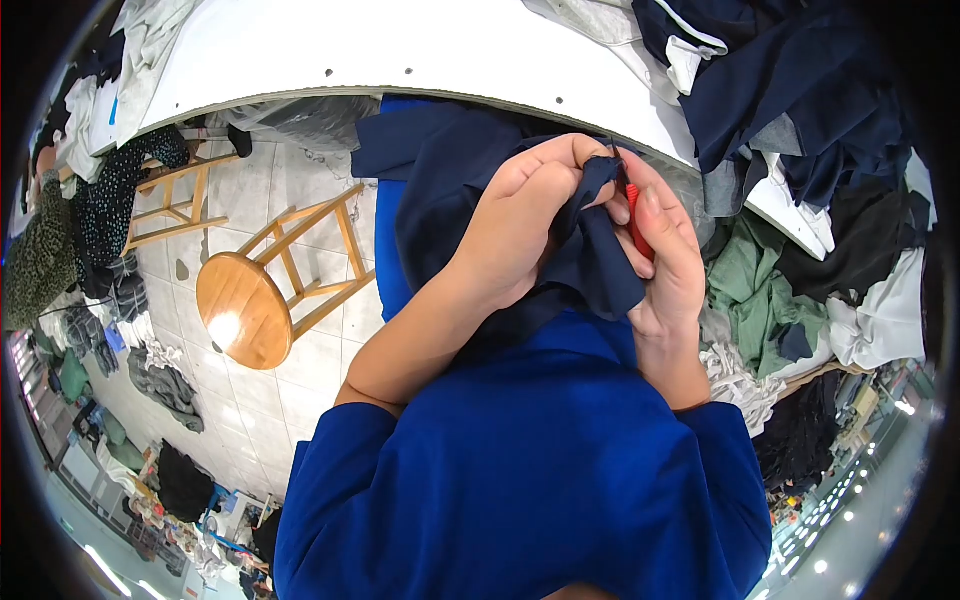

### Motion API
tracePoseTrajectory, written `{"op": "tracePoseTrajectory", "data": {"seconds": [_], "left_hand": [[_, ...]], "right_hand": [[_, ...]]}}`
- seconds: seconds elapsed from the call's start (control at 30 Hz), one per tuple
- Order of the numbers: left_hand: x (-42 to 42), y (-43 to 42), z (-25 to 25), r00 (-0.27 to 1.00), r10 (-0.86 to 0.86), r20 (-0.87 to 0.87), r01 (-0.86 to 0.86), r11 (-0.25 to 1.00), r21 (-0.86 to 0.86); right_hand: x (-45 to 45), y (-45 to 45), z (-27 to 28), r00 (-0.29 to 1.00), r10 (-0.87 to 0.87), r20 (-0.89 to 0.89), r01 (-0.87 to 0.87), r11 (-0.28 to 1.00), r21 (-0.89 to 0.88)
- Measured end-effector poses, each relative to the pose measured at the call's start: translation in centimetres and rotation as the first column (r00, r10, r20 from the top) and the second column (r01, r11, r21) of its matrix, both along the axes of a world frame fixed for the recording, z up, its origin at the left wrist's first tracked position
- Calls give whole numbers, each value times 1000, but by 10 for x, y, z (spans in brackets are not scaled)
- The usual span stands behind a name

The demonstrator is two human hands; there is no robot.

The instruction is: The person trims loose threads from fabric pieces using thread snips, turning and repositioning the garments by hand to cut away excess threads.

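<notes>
A piece of navy fabric (600,258) is pinched in my left hand (525,215), its fingers curled over a folded edge near the fingertips. More of this dark cloth hangs over my lap. In my right hand (668,235) are red-handled thread snips (637,215), gripped between thumb and fingers. Their dark tip points up and meets the fabric edge beside my left fingertips. My right fingers partly cover the snips, so whether the blades are apart cannot be made out. Both hands are close together in front of the table edge.
A white table (450,60) curves across the front. Navy garments (800,100) are heaped on its right, with green cloth (750,285) and white cloth below. A wooden stool (245,310) stands on the tiled floor to the left. Another person's patterned sleeve (45,250) shows far left.
</notes>
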State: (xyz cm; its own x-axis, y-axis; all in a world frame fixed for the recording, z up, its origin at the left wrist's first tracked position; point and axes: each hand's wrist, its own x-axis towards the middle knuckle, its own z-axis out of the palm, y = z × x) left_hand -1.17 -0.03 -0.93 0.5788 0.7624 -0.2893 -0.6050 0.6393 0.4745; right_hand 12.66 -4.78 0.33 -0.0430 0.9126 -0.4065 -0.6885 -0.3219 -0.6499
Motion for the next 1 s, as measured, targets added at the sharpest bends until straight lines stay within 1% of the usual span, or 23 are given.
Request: {"op": "tracePoseTrajectory", "data": {"seconds": [0.07, 0.1, 0.17, 0.2, 0.23, 0.27, 0.3, 0.33, 0.37, 0.4, 0.43, 0.47, 0.53, 0.6, 0.67, 0.8, 0.87, 0.93, 0.97, 1.0], "left_hand": [[2, -1, 0, 997, 20, -68, -19, 1000, 18], [1, -1, 0, 998, 20, -68, -19, 1000, 18], [-1, -1, -1, 1000, -8, -23, 8, 1000, 3], [-1, -2, -2, 1000, -9, -24, 9, 1000, 3], [-1, -3, -3, 1000, 4, 25, -4, 1000, 9], [-1, -4, -4, 997, 18, 75, -19, 1000, 15], [0, -4, -3, 997, 18, 75, -20, 1000, 17], [0, -6, -2, 996, 24, 91, -23, 1000, -14], [0, -7, -1, 994, 29, 107, -24, 999, -46], [0, -7, -1, 994, 28, 108, -23, 999, -46], [-1, -7, -1, 993, 36, 111, -33, 999, -33], [-1, -7, 0, 992, 45, 114, -43, 999, -18], [0, -7, 2, 994, 46, 98, -45, 999, -12], [0, -8, 2, 995, 50, 81, -49, 999, -7], [1, -10, 1, 992, 40, 119, -39, 999, -16], [0, -8, 4, 995, 35, 91, -34, 999, -18], [1, -9, 2, 996, 36, 82, -37, 999, 14], [0, -9, 2, 996, 3, 88, -6, 999, 42], [-1, -9, 2, 995, -29, 94, 23, 997, 70], [0, -9, 4, 995, -28, 94, 22, 997, 71]], "right_hand": [[4, 1, -1, 994, 32, -103, -38, 998, -53], [6, 2, -1, 994, 33, -102, -38, 998, -54], [8, 2, -1, 946, 76, -316, -97, 994, -50], [5, 1, 0, 946, 75, -316, -96, 994, -50], [-1, 0, 1, 998, 41, -38, -41, 999, 6], [-3, 0, 3, 970, -14, 241, -5, 997, 76], [-1, 1, 5, 911, -56, 409, -15, 986, 167], [0, 1, 4, 911, -55, 409, -16, 986, 168], [0, 0, 3, 775, -144, 616, -62, 952, 300], [2, -1, 2, 588, -257, 767, -140, 902, 409], [5, 1, 0, 497, -322, 806, -202, 860, 468], [7, 1, -1, 495, -324, 806, -201, 860, 469], [10, 2, -3, 408, -394, 823, -244, 822, 514], [10, 3, -1, 417, -400, 816, -245, 815, 525], [10, 3, 1, 426, -407, 808, -243, 809, 536], [8, 2, 4, 426, -373, 824, -241, 831, 501], [9, 1, 3, 431, -363, 826, -240, 836, 493], [11, -2, 1, 457, -306, 835, -186, 885, 426], [10, -3, 0, 592, -299, 748, -56, 911, 408], [13, 1, 2, 675, -290, 678, -25, 910, 415]]}}
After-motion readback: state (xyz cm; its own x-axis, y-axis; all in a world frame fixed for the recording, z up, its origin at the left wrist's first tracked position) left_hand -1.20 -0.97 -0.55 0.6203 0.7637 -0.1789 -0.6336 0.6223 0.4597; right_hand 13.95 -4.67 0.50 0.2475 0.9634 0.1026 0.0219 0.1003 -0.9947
